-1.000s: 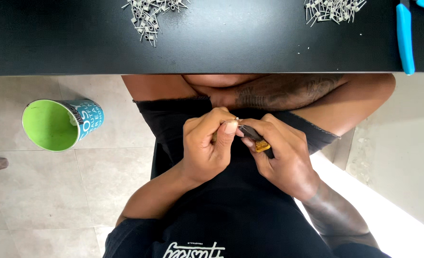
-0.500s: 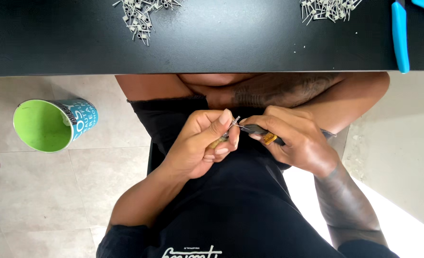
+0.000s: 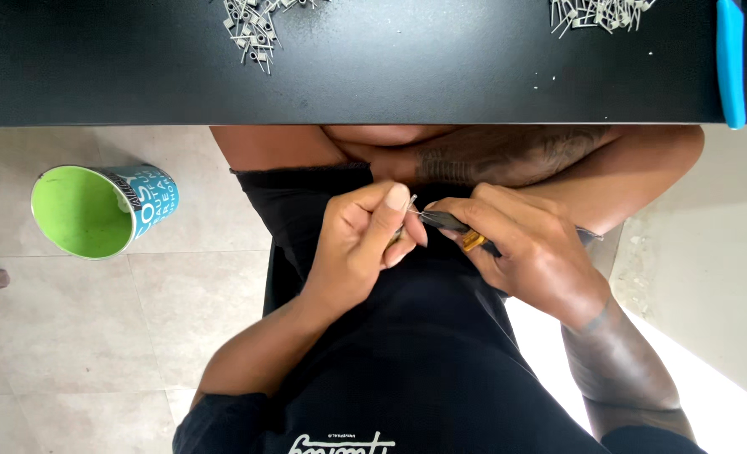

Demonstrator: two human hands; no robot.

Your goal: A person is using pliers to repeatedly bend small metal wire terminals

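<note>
Green-lined cup (image 3: 96, 210) lies on its side on the floor tiles, far left, well apart from the hands; small metal pins (image 3: 251, 34) heaped on the black table (image 3: 407, 76) above; left hand (image 3: 365, 248) over the lap, thumb and forefinger pressed together, pinching a tiny metal pin (image 3: 410, 204); right hand (image 3: 529, 248) just beside it, fingers closed around dark pliers (image 3: 462, 229), whose tip meets the pin; second pin heap (image 3: 596, 13) and blue tool handle (image 3: 731, 63) at table's right.
</note>
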